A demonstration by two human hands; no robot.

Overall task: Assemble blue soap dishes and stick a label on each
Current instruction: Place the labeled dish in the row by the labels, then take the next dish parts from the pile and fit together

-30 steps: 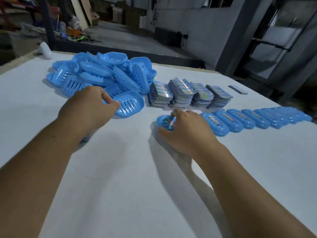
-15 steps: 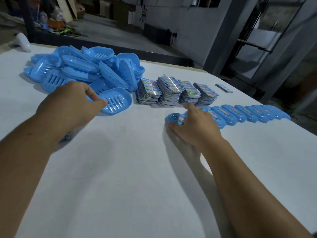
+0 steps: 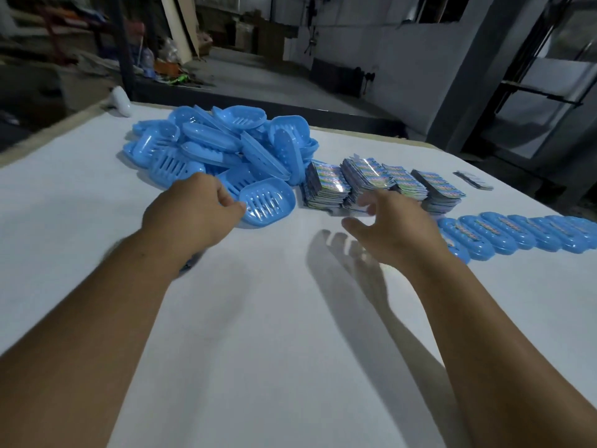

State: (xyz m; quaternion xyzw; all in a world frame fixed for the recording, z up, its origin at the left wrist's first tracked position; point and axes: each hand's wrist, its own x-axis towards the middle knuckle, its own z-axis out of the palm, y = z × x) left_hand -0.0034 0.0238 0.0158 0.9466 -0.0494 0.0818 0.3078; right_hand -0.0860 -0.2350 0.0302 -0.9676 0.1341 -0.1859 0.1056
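White worktop (image 3: 290, 318), dim workshop behind. Left hand (image 3: 190, 215) sits at the near edge of the heap of loose blue dish parts (image 3: 223, 147), its fingers curled onto the rim of one slotted soap dish (image 3: 267, 201) lying flat at the front of the pile; it was on that same piece a second ago and has not let go. The change is on the other side: the right hand (image 3: 394, 231), which a moment back was pressing down on a labelled dish at the near-left end of the finished row (image 3: 517, 234), has lifted off it and now hangs above the worktop with its fingers spread and slack, holding nothing, its shadow thrown on the cloth below. It has swung left and farther out, toward the four label stacks (image 3: 381, 182) standing between the heap and the row (the hand is motion-blurred, so whether a fingertip already touches a label I cannot tell). The dish it left is mostly hidden behind the wrist; the row of finished, labelled dishes runs off to the right, each overlapping the next. Reading this: one unit looks closed out and added to the line, and the next cycle is opening, left hand drawing a fresh part, right hand going for a sticker. A few loose labels (image 3: 473, 181) lie apart at the far right; a white object (image 3: 121, 100) rests at the far left corner.
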